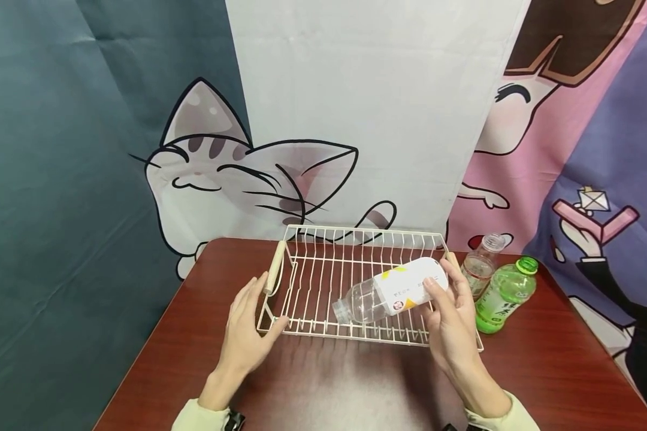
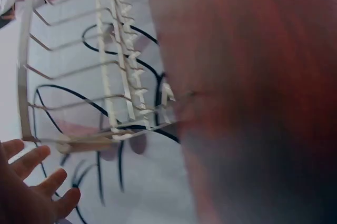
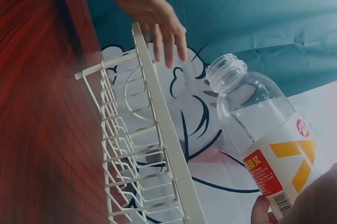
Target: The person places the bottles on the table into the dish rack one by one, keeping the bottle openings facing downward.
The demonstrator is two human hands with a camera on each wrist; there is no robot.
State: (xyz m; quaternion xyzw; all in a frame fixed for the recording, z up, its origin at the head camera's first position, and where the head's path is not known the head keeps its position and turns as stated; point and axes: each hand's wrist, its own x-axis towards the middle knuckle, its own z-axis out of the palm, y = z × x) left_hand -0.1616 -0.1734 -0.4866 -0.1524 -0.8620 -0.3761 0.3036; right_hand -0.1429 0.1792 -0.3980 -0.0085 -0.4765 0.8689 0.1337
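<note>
My right hand (image 1: 453, 323) grips a clear bottle with a white and yellow label (image 1: 410, 286) near its base, holding it tilted above the white wire rack (image 1: 323, 326). The bottle's uncapped neck points left and down in the head view; in the right wrist view the bottle (image 3: 287, 155) is beside the rack (image 3: 171, 124). At the rack's left end, by its wooden handle (image 1: 274, 267), my left hand (image 1: 248, 329) is spread with nothing in it. The left wrist view shows those fingers (image 2: 51, 181) below the rack's end.
A clear empty bottle (image 1: 480, 266) and a green bottle (image 1: 505, 296) stand on the reddish-brown table (image 1: 550, 353), to the right of the rack. Behind the table hangs a cloth with cartoon figures (image 1: 372, 120).
</note>
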